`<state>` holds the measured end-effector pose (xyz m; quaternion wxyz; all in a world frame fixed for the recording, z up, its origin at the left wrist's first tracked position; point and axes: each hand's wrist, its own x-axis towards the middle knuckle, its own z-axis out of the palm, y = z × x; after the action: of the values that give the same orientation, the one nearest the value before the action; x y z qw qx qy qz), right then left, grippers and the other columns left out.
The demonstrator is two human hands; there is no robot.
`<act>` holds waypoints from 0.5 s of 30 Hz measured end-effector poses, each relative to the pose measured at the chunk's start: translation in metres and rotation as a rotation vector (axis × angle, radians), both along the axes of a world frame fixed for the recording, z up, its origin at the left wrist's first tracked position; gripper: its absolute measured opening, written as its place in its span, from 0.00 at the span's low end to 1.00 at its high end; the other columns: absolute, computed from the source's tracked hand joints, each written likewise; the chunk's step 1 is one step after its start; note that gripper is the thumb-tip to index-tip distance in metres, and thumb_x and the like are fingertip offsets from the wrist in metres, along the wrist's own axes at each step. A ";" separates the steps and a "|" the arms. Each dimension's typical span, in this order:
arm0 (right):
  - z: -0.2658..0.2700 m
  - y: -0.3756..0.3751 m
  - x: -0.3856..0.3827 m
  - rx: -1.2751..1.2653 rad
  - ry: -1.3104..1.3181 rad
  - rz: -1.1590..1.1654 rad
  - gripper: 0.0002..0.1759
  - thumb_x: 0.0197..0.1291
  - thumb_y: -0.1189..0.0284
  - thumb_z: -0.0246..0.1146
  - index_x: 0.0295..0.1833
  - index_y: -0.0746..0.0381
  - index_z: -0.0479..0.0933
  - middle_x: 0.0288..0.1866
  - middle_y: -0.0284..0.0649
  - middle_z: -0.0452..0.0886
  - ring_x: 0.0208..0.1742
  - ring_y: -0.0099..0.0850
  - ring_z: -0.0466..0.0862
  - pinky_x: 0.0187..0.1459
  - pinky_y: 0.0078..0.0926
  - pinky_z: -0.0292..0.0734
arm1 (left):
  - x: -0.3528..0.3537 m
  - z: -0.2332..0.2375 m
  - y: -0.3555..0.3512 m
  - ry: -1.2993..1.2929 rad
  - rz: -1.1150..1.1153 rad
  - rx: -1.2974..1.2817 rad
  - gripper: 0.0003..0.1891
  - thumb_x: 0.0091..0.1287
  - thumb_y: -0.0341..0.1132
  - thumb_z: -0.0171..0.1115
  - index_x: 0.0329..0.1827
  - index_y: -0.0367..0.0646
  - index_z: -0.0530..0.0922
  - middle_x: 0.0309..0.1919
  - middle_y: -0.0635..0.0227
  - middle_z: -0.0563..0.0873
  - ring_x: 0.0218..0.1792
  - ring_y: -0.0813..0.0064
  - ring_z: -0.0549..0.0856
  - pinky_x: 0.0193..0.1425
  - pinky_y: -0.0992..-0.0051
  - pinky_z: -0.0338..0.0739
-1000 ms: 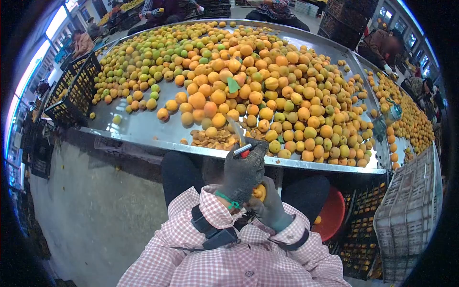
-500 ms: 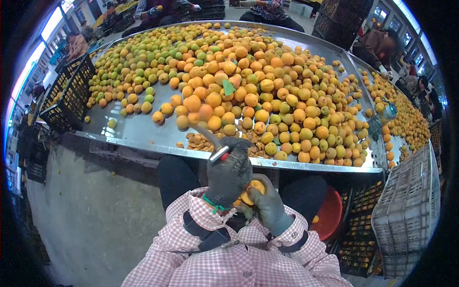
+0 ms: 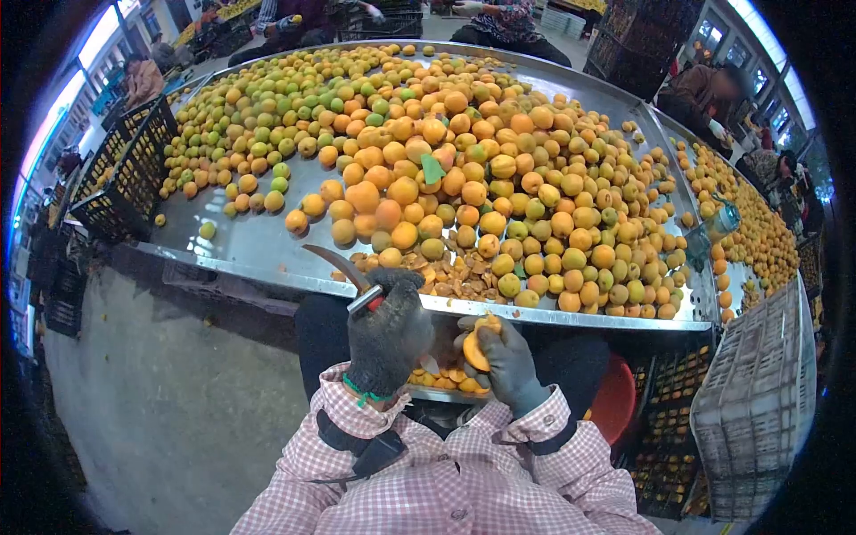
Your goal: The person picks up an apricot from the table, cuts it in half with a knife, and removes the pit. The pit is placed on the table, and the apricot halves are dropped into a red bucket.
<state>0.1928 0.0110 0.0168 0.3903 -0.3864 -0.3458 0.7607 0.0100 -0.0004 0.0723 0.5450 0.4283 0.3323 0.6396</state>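
My left hand, in a dark glove, is closed around a curved knife with a red and silver handle; its blade points up and left, over the table's front edge. Close by on the right, my right hand, in a grey glove, pinches a cut-open apricot with orange flesh. Below and between the hands, a tray at my lap carries several apricot pieces. Brown pits lie on the table just beyond the hands, in front of a large heap of whole apricots.
The metal table spans the view ahead. A black crate stands on its left, a plastic bottle on its right. A red basin and grey crate are at my right. Other people work around the tables.
My hands have drawn apart. The left hand with the knife has moved left and slightly down, the right hand slightly right with the apricot. Fruit pieces in the lap tray have come into view.
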 end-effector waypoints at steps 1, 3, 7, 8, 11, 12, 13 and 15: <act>0.009 0.005 -0.007 -0.004 -0.100 -0.001 0.21 0.69 0.58 0.51 0.54 0.65 0.69 0.36 0.42 0.79 0.18 0.22 0.73 0.14 0.12 0.63 | -0.003 -0.008 0.001 -0.163 -0.049 -0.056 0.12 0.66 0.29 0.53 0.51 0.36 0.72 0.22 0.75 0.72 0.23 0.81 0.75 0.25 0.80 0.71; 0.017 0.021 -0.012 0.052 -0.331 0.014 0.25 0.71 0.53 0.45 0.51 0.65 0.70 0.31 0.40 0.80 0.16 0.20 0.72 0.12 0.12 0.61 | 0.003 -0.015 0.003 0.360 0.331 -0.166 0.06 0.70 0.35 0.54 0.34 0.48 0.71 0.16 0.76 0.69 0.09 0.81 0.68 0.11 0.78 0.62; -0.015 0.064 -0.010 -0.147 -0.127 0.140 0.31 0.69 0.45 0.39 0.50 0.63 0.71 0.31 0.38 0.79 0.19 0.21 0.73 0.12 0.12 0.60 | 0.003 -0.016 0.001 0.479 0.308 -0.132 0.05 0.68 0.33 0.55 0.33 0.48 0.70 0.15 0.76 0.67 0.09 0.81 0.67 0.11 0.78 0.59; -0.018 0.066 -0.011 -0.187 -0.034 0.106 0.31 0.69 0.46 0.40 0.50 0.63 0.72 0.33 0.38 0.79 0.22 0.22 0.74 0.14 0.12 0.61 | 0.002 -0.015 0.000 0.477 0.307 -0.121 0.05 0.68 0.33 0.55 0.33 0.48 0.70 0.15 0.76 0.67 0.09 0.81 0.67 0.11 0.78 0.59; -0.030 0.053 -0.008 -0.235 0.023 0.191 0.22 0.69 0.55 0.47 0.51 0.63 0.72 0.40 0.40 0.79 0.31 0.27 0.77 0.25 0.17 0.71 | -0.005 -0.009 -0.008 -0.348 0.167 -0.430 0.06 0.68 0.34 0.55 0.32 0.50 0.70 0.15 0.78 0.65 0.10 0.84 0.65 0.12 0.81 0.56; -0.022 0.048 -0.010 -0.270 0.002 0.218 0.20 0.68 0.59 0.49 0.52 0.64 0.72 0.41 0.40 0.79 0.34 0.28 0.79 0.30 0.20 0.75 | -0.009 -0.013 -0.008 -0.350 0.165 -0.429 0.06 0.68 0.34 0.55 0.32 0.50 0.70 0.15 0.78 0.65 0.10 0.84 0.65 0.12 0.81 0.56; -0.053 0.036 -0.001 0.013 -0.163 0.440 0.19 0.67 0.60 0.50 0.54 0.63 0.72 0.44 0.40 0.78 0.41 0.29 0.78 0.40 0.23 0.75 | -0.013 -0.019 -0.008 -0.415 0.152 -0.428 0.05 0.69 0.32 0.55 0.33 0.48 0.71 0.15 0.79 0.66 0.10 0.84 0.65 0.11 0.82 0.57; -0.069 0.016 0.014 0.570 -0.497 0.705 0.20 0.64 0.62 0.55 0.59 0.58 0.72 0.52 0.45 0.75 0.57 0.36 0.74 0.59 0.30 0.70 | -0.019 -0.028 -0.009 -0.520 0.097 -0.439 0.03 0.68 0.31 0.55 0.34 0.47 0.72 0.15 0.79 0.67 0.11 0.85 0.66 0.12 0.83 0.59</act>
<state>0.2065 0.0265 -0.0519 0.1062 -0.2939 -0.7310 0.6066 -0.0091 -0.0093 0.0447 0.6596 0.1069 0.3320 0.6657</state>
